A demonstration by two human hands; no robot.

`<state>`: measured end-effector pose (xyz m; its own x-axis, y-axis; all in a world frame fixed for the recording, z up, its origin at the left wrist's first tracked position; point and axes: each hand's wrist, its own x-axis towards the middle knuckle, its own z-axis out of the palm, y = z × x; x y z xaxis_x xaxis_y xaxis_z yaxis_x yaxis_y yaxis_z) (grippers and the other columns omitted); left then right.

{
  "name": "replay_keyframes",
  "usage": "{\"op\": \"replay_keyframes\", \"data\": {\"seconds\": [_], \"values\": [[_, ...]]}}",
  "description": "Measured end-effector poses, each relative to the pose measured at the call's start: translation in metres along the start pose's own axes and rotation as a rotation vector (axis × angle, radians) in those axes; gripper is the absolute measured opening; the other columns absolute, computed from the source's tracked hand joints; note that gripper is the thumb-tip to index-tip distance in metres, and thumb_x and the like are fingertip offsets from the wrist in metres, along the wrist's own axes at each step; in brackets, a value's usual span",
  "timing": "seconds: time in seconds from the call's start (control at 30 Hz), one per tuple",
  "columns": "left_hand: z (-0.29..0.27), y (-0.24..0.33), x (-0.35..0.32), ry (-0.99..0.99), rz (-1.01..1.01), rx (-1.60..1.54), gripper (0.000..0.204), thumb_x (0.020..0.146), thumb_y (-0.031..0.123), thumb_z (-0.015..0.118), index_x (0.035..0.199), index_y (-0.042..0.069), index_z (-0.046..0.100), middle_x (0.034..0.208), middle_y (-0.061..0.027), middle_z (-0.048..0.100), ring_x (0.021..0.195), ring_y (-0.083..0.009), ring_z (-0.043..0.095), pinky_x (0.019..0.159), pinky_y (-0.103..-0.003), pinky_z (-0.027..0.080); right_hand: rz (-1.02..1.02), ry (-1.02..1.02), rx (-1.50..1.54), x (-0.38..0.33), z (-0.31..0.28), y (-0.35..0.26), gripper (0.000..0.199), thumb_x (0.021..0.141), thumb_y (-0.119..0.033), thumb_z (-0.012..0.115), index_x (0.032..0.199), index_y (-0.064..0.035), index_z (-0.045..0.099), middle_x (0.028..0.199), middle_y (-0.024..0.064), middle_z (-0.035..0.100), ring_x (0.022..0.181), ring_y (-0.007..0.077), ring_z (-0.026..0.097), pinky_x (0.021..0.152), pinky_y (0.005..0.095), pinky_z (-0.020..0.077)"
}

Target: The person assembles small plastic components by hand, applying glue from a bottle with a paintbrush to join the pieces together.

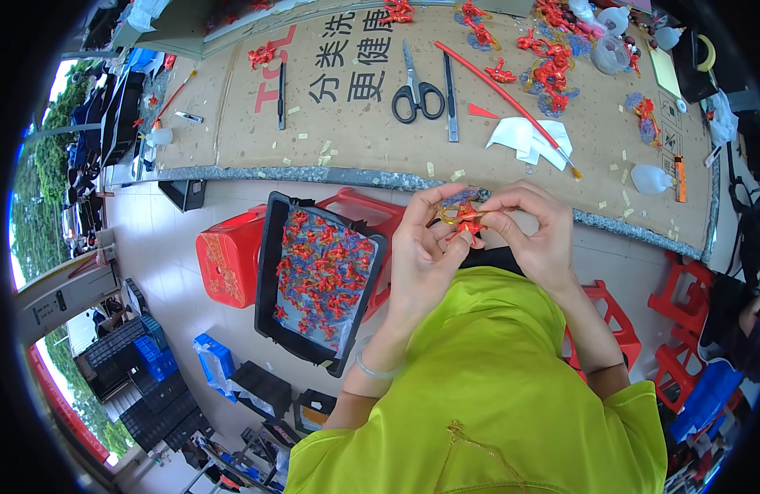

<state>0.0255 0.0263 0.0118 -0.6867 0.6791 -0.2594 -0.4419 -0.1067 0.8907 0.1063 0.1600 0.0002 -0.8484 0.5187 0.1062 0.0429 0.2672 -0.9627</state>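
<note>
Just in front of the table edge, my left hand (423, 245) grips a small red figurine (469, 227) with yellow and bluish see-through parts. My right hand (540, 235) meets it from the other side, thumb and forefinger pinched at the figurine's upper part. A thin pale bit shows at those fingertips, too small to name. Beyond my hands, a red-handled paintbrush (511, 103) lies across a white tissue (524, 142). Several more red figurines (553, 70) with bluish clear parts lie at the far right of the table.
Cardboard (232, 123) covers the table, strewn with small tape bits. On it lie black-handled scissors (414, 92), two craft knives (451, 99) and a squeeze bottle (651, 179). Left of me, a black tray (269, 288) full of figurines stands beside red stools (230, 259).
</note>
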Motion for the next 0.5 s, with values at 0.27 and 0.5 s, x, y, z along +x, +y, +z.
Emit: {"op": "replay_keyframes", "data": {"seconds": [0.27, 0.5], "values": [[0.002, 0.006, -0.006, -0.101, 0.132, 0.084, 0.041, 0.079, -0.017, 0.049, 0.119, -0.008, 0.043, 0.121, -0.0193, 0.051, 0.101, -0.0208, 0.059, 0.083, -0.028, 0.052, -0.434, 0.078, -0.16, 0.002, -0.007, -0.008, 0.018, 0.059, 0.004, 0.07, 0.075, -0.0015, 0.066, 0.074, 0.0072, 0.064, 0.07, 0.0244, 0.059, 0.063, 0.0318, 0.045], [0.006, 0.011, -0.007, -0.135, 0.156, 0.043, 0.04, 0.081, -0.018, 0.045, 0.12, -0.008, 0.044, 0.123, -0.0155, 0.051, 0.102, -0.0166, 0.057, 0.089, -0.028, 0.048, -0.596, 0.124, -0.289, -0.001, -0.009, -0.014, 0.024, 0.049, 0.001, 0.067, 0.073, -0.0026, 0.067, 0.074, 0.0055, 0.064, 0.069, 0.0222, 0.058, 0.062, 0.0307, 0.0438]]}}
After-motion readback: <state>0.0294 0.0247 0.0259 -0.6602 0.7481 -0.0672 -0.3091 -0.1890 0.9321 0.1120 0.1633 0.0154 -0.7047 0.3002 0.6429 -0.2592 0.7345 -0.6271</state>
